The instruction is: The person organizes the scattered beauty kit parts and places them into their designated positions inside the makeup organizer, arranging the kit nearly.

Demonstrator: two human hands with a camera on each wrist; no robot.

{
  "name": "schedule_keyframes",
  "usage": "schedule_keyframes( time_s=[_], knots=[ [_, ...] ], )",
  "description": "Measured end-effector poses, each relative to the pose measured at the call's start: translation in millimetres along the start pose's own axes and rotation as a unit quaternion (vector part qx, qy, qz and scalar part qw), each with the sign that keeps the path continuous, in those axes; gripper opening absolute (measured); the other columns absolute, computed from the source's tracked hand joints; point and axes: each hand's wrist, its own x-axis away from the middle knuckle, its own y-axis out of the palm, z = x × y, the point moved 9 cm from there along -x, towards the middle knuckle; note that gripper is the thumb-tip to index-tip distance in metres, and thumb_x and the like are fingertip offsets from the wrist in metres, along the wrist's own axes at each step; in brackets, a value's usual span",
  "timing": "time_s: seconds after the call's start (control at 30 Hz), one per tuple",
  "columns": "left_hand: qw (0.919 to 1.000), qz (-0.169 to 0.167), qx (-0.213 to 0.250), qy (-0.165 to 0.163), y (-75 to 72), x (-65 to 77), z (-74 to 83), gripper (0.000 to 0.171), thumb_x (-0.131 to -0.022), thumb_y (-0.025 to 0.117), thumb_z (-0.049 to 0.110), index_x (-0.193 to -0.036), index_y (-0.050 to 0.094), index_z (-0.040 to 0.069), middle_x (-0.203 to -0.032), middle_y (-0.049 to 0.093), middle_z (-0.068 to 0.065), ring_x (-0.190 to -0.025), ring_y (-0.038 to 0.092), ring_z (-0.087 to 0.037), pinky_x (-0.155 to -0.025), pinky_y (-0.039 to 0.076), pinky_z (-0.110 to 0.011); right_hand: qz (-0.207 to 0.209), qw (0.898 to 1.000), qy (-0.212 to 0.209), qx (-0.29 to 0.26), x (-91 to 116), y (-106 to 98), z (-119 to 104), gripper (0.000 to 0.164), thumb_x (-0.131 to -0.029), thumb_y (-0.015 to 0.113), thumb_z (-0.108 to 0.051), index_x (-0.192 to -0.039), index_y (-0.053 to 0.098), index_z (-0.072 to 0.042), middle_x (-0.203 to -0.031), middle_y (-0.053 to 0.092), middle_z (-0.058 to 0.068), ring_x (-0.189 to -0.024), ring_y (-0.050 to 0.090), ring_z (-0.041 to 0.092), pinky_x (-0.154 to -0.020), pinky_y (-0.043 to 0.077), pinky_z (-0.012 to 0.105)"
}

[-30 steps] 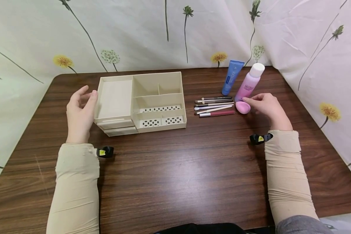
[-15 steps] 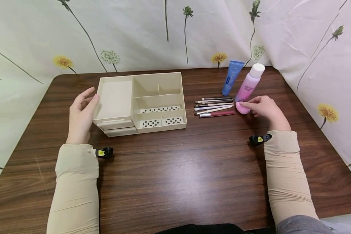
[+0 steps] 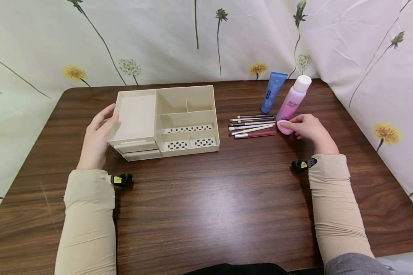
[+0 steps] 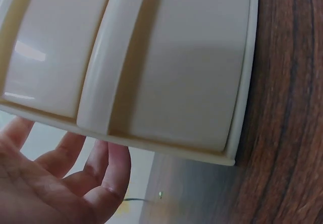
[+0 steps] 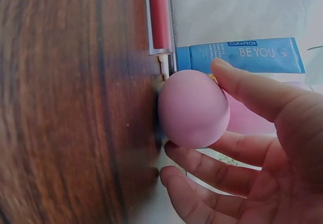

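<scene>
My right hand (image 3: 308, 130) holds a pink egg-shaped makeup sponge (image 5: 193, 109) between thumb and fingers, low at the tabletop. In the right wrist view the thumb lies along its upper side and fingertips reach beneath. At the left, a cream makeup organizer (image 3: 134, 114) stands on the table, with drawers in front and open compartments on its right half. My left hand (image 3: 98, 135) is at its left side, fingers loosely bent; in the left wrist view the fingertips (image 4: 118, 158) meet the side wall below the drawer fronts. Several makeup brushes (image 3: 251, 124) lie just left of the sponge.
Behind the sponge stand a pink bottle (image 3: 292, 99) with a white cap and a blue Curaprox tube (image 3: 273, 93). A red-handled item (image 3: 258, 134) lies nearest me among the brushes. A floral cloth (image 3: 175, 38) hangs along the wooden table's (image 3: 206, 206) back edge.
My left hand has shifted right, up against the organizer's side. My right hand has come slightly nearer me and closed around the sponge, which now looks turned.
</scene>
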Motion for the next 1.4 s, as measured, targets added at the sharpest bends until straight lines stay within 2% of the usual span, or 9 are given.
schedule_keyframes(
  time_s=[0.13,0.4,0.67,0.83,1.03,1.23,1.4],
  knots=[
    [0.9996,-0.023,0.018,0.002,2.0,0.7,-1.3,0.057,-0.097,0.063,0.039,-0.149,0.046,0.026,-0.111,0.055,0.009,-0.097,0.055,-0.004,-0.070,0.049,-0.014,0.001,1.000,-0.002,0.005,-0.3,0.6,-0.4,0.067,-0.091,0.063,-0.056,-0.119,0.063,0.004,-0.079,0.068,0.005,-0.069,0.062,0.015,-0.065,0.052,0.029],
    [0.9977,-0.040,0.055,-0.001,2.9,0.7,-2.1,0.055,-0.097,0.063,0.034,-0.149,0.047,0.024,-0.107,0.058,0.007,-0.091,0.059,-0.004,-0.065,0.051,-0.015,0.001,1.000,-0.008,0.000,-1.4,1.9,-1.7,0.065,-0.091,0.064,-0.055,-0.117,0.063,0.005,-0.079,0.067,0.005,-0.069,0.061,0.014,-0.065,0.052,0.028],
    [0.9989,-0.032,0.034,-0.002,2.6,2.9,-3.6,0.056,-0.096,0.064,0.036,-0.148,0.048,0.025,-0.105,0.060,0.010,-0.090,0.060,-0.002,-0.066,0.051,-0.015,0.008,1.000,-0.004,0.016,-0.7,-0.8,-1.8,0.067,-0.090,0.064,-0.058,-0.115,0.064,0.004,-0.075,0.068,0.003,-0.069,0.061,0.017,-0.064,0.050,0.031],
    [0.9981,-0.034,0.052,0.004,4.2,1.8,-2.9,0.055,-0.095,0.066,0.033,-0.147,0.050,0.024,-0.101,0.063,0.009,-0.084,0.061,-0.002,-0.063,0.051,-0.016,0.012,1.000,-0.004,0.021,2.8,-4.7,-5.8,0.065,-0.090,0.065,-0.057,-0.116,0.063,0.003,-0.082,0.068,0.007,-0.072,0.059,0.018,-0.067,0.048,0.031],
    [0.9991,-0.024,0.035,0.000,3.1,0.7,-4.6,0.055,-0.096,0.065,0.035,-0.147,0.049,0.024,-0.099,0.064,0.011,-0.081,0.062,-0.001,-0.062,0.049,-0.016,0.009,1.000,-0.008,0.027,6.5,-4.4,-11.2,0.067,-0.090,0.064,-0.059,-0.117,0.063,0.002,-0.085,0.068,0.010,-0.075,0.058,0.021,-0.069,0.045,0.033],
    [0.9992,-0.020,0.035,-0.002,1.5,0.2,-4.5,0.055,-0.095,0.065,0.035,-0.147,0.050,0.026,-0.100,0.064,0.011,-0.082,0.061,-0.001,-0.063,0.049,-0.016,0.019,0.999,-0.023,0.032,11.2,-6.5,-19.9,0.069,-0.089,0.063,-0.060,-0.121,0.062,0.001,-0.102,0.065,0.018,-0.085,0.057,0.028,-0.069,0.045,0.033],
    [0.9991,-0.023,0.036,-0.001,2.5,-0.5,-3.2,0.055,-0.095,0.065,0.035,-0.147,0.050,0.026,-0.100,0.063,0.011,-0.083,0.061,-0.001,-0.064,0.050,-0.016,0.021,0.999,-0.038,0.031,14.9,-8.3,-28.2,0.069,-0.089,0.064,-0.060,-0.121,0.062,0.001,-0.113,0.063,0.021,-0.097,0.054,0.030,-0.079,0.044,0.037]
  ],
)
